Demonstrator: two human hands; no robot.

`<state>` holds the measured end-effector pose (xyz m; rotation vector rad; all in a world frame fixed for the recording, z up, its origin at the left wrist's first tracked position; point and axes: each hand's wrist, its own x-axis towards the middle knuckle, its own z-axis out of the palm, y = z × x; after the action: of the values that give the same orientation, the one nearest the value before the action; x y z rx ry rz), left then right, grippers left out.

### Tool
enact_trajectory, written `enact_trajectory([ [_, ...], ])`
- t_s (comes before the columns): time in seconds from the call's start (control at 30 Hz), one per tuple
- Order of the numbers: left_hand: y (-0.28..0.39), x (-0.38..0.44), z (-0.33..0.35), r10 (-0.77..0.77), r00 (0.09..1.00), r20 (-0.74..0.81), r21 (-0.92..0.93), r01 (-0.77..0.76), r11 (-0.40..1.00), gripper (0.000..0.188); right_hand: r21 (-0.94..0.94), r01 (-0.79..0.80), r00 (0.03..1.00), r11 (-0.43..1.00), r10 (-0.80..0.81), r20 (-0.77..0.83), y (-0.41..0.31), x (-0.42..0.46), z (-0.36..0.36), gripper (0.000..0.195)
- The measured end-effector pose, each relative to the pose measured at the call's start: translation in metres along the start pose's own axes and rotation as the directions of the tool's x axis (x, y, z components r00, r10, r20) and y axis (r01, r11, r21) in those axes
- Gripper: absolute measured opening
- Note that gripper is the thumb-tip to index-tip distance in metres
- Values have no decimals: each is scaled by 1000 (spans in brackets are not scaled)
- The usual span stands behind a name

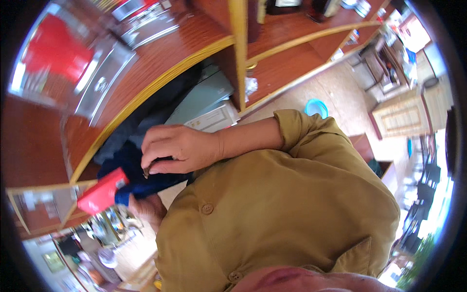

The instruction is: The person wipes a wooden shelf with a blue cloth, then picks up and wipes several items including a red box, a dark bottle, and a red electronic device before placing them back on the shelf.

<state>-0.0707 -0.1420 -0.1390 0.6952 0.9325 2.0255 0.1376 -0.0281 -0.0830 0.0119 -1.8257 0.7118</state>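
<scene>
My right hand [178, 149] reaches in from the right across my chest. Its thumb and fingertips pinch a small brown object [146, 172], too small to name. Just below it, my left hand [147, 210] is partly hidden and blurred, its thumb pressed on a dark blue cloth [136, 188]. A red box [102, 191] touches the cloth's left side; whether my left fingers also support it cannot be seen. Beyond my hands is an open compartment under the counter, with dark fabric [157, 106], a grey-green box [204, 93] and a white printed box [215, 117].
The reddish-brown wooden counter [153, 62] with yellow edging curves in front of me. A glass case with red contents [58, 47] stands on it. A light blue bucket [316, 108] sits on the floor to the right, near a pale wooden cabinet [399, 115].
</scene>
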Motion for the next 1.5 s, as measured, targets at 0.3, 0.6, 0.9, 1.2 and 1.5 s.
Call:
enact_trajectory([
  [0.3,-30,36,32,-193,931,309,31,192,981,52,550,-538,710,639,695,-113,2,-68,-26,16],
  [0.6,-87,29,119,-476,735,483,259,399,880,49,629,-249,541,736,645,-540,-20,-115,-54,14],
  [0.9,-120,22,158,-646,554,525,425,487,763,46,556,-255,470,791,604,-644,-21,-154,-63,12],
  [1.2,-154,2,186,-781,383,493,571,535,623,43,787,-168,257,594,797,-546,-26,-177,-80,11],
  [1.5,-169,-28,214,-875,231,425,698,532,479,41,860,-219,127,461,887,-443,-33,-192,-98,11],
])
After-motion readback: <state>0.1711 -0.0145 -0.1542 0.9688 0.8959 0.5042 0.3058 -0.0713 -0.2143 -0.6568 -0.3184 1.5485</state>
